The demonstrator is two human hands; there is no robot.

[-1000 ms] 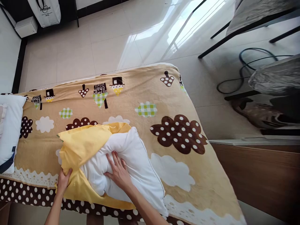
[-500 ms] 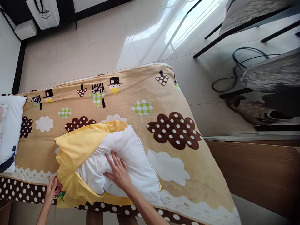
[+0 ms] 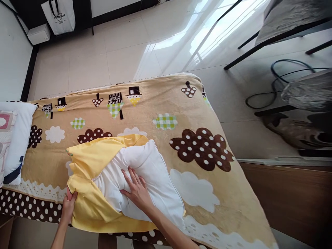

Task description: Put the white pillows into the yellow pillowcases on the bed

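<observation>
On the bed lies a white pillow (image 3: 160,186), partly inside a yellow pillowcase (image 3: 98,207). The case covers its left end and runs under its near side, while the right part of the pillow is bare. My right hand (image 3: 137,188) rests on top of the pillow with the fingers spread. At the case's left edge, my left hand (image 3: 69,204) grips the yellow cloth, fingers closed on it. A bit of red print on the case shows by the left thumb.
A patterned tan blanket (image 3: 140,114) covers the bed. Another white pillow (image 3: 23,138) lies at the left end. Beyond are tiled floor (image 3: 85,65), a white tote bag (image 3: 59,17) and a white box (image 3: 38,34). A wooden panel (image 3: 290,193) stands to the right, below a cable (image 3: 272,76).
My left hand has pulled the pillowcase's left edge inward and folded it over, hiding most of the red and green print. My right hand stays on the pillow. The view has shifted slightly.
</observation>
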